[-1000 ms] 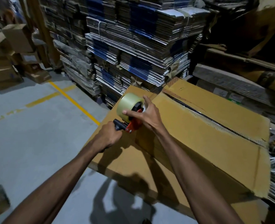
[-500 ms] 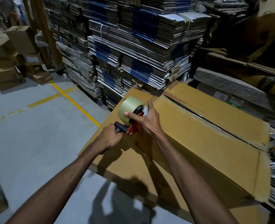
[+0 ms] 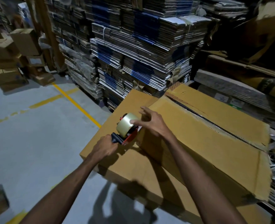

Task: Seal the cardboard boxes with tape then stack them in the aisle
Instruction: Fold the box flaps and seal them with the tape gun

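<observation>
While our left hand (image 3: 104,147) grips the tape dispenser (image 3: 127,126) handle to steady it, our right hand (image 3: 151,122) hovers spread-fingered just above the roll, beside the unsealed cardboard box (image 3: 206,143).

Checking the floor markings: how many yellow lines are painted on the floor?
3: a solid diagonal one by the stacks, a worn one crossing it leftward, and a short one at the bottom edge. More may be hidden.
</observation>
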A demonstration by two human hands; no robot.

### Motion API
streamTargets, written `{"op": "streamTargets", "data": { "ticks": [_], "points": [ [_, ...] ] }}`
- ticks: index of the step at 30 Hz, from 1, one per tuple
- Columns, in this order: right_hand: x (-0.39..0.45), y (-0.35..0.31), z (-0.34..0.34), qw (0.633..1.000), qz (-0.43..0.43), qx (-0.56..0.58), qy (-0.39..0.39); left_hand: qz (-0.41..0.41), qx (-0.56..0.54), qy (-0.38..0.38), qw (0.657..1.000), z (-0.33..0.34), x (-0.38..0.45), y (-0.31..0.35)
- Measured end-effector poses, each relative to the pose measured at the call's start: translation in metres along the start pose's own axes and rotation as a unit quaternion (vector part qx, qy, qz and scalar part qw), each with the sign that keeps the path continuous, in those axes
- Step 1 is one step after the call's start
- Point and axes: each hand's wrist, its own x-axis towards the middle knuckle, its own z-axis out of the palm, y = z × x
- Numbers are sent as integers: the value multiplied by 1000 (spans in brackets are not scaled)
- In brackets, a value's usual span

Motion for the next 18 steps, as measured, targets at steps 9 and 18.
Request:
{"op": "streamTargets", "data": {
  "ticks": [9, 18],
  "points": [
    [10, 41, -41, 993, -57, -79, 60, -104, -125, 43, 986, 22, 26, -16],
    [17, 52, -30, 981, -99, -139, 94, -85, -208, -3, 974, 48, 61, 23]
  ]
}}
